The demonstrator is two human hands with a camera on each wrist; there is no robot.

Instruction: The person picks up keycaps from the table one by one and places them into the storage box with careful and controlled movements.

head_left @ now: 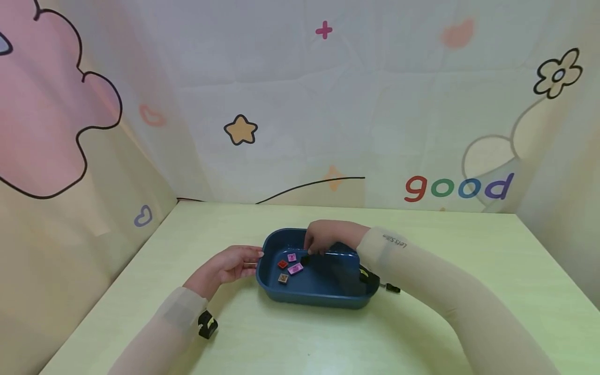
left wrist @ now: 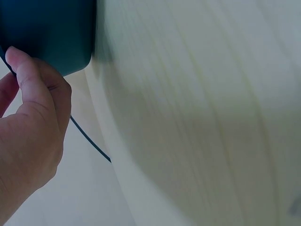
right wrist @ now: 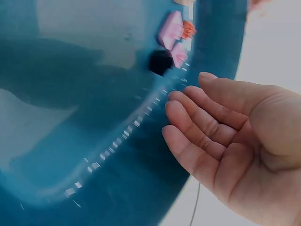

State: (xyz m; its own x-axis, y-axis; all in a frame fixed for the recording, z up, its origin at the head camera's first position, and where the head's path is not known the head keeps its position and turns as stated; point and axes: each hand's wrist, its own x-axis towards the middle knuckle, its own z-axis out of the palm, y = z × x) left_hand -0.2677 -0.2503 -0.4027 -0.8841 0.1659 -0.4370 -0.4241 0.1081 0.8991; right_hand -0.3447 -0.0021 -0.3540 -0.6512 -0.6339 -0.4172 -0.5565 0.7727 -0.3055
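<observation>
A dark blue plastic basin (head_left: 319,301) stands on the table with several small bricks at its left end. They include a pink brick (head_left: 295,269), a smaller pink brick (head_left: 291,257), a red brick (head_left: 282,264), a tan brick (head_left: 283,278) and a black brick (right wrist: 161,62). My left hand (head_left: 231,264) grips the basin's left rim between thumb and fingers, as the left wrist view (left wrist: 35,108) also shows. Over the far side of the basin, my right hand (head_left: 323,237) hangs with loosely bent fingers (right wrist: 188,146). It holds nothing, and the bricks lie just beyond its fingertips.
The pale table (head_left: 225,219) extends around the basin on all sides. A printed cloth (head_left: 290,104) hangs behind it and along both sides. A black wrist device (head_left: 208,325) is strapped on the left sleeve, and another (head_left: 369,275) hangs under the right sleeve.
</observation>
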